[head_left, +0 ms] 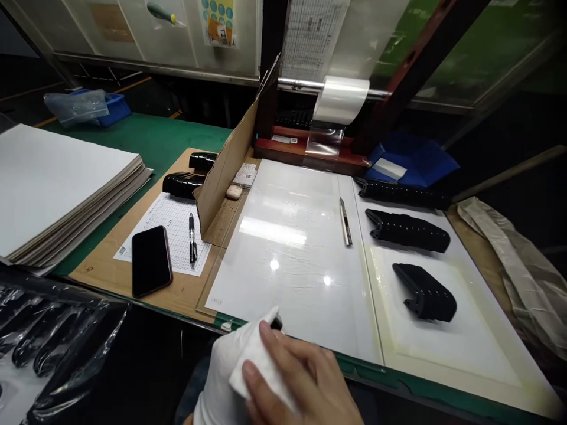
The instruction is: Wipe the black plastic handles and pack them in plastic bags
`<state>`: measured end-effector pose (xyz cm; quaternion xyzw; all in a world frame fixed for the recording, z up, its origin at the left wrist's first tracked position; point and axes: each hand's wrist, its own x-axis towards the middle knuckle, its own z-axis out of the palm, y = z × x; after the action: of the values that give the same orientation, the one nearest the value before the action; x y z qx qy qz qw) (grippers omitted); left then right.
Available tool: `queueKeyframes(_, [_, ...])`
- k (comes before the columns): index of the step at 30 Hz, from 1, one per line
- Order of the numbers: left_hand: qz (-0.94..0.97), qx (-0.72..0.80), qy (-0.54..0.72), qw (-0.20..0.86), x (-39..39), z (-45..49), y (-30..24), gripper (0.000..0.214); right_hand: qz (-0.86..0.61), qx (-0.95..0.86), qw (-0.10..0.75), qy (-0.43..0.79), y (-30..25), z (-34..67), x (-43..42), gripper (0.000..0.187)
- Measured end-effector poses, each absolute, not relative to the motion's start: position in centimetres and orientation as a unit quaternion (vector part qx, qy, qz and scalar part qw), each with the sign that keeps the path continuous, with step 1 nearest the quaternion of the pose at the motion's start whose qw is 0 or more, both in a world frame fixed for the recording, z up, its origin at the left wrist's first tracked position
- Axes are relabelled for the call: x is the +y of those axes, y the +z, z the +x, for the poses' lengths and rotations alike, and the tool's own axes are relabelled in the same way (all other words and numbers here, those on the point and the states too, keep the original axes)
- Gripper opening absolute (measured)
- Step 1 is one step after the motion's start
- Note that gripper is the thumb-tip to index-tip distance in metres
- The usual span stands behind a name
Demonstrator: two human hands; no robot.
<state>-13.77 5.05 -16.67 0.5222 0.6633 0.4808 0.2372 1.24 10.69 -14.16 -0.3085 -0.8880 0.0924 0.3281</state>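
Note:
At the bottom centre, my left hand (217,369), which seems to be in a white glove, is closed around a small black part (277,323). Only a dark tip of that part shows; the rest is hidden by the hands and cloth. My bare right hand (301,378) presses a folded white cloth (259,369) against it, fingers together. Both hands are at the table's front edge, below a white work sheet (283,283) under clear film. To the right lie three black moulded parts, the nearest (427,292) on a taped white sheet.
A utility knife (345,221) lies on the work sheet. To the left are a phone (151,261), a pen (192,241) on a printed form, an upright cardboard divider (228,171) and stacked boards (66,189). A film roll (341,99) and blue bin (414,162) stand behind.

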Motion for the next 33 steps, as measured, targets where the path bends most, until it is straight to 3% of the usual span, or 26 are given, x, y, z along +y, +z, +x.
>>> queueKeyframes(8, [0.493, 0.686, 0.447, 0.294, 0.5, -14.4, -20.4, 0.035, -0.289, -0.894, 0.314, 0.136, -16.9, 1.0, 10.2, 0.035])
queueKeyframes(16, [0.428, 0.692, 0.47, 0.342, 0.3, -13.7, -21.9, 0.037, -0.249, -0.908, 0.301, 0.154, -17.3, 1.0, 11.3, 0.035])
queueKeyframes(20, [0.361, 0.681, 0.506, 0.387, 0.6, -13.4, -21.7, 0.038, -0.193, -0.923, 0.301, 0.143, -17.2, 0.9, 11.5, 0.027])
queueKeyframes(24, [0.391, 0.691, 0.474, 0.382, 0.4, -13.5, -21.8, 0.039, -0.244, -0.912, 0.296, 0.142, -17.4, 0.8, 11.8, 0.032])
queueKeyframes(28, [0.418, 0.687, 0.461, 0.375, 0.2, -13.5, -22.1, 0.037, -0.208, -0.908, 0.33, 0.152, -17.3, 0.8, 11.9, 0.02])
queueKeyframes(31, [0.414, 0.698, 0.447, 0.376, 0.1, -13.4, -22.3, 0.04, -0.249, -0.909, 0.298, 0.153, -17.1, 0.9, 12.0, 0.031])
queueKeyframes(33, [0.412, 0.689, 0.457, 0.383, 0.1, -13.3, -22.4, 0.038, -0.222, -0.914, 0.302, 0.154, -17.0, 1.0, 12.1, 0.028])
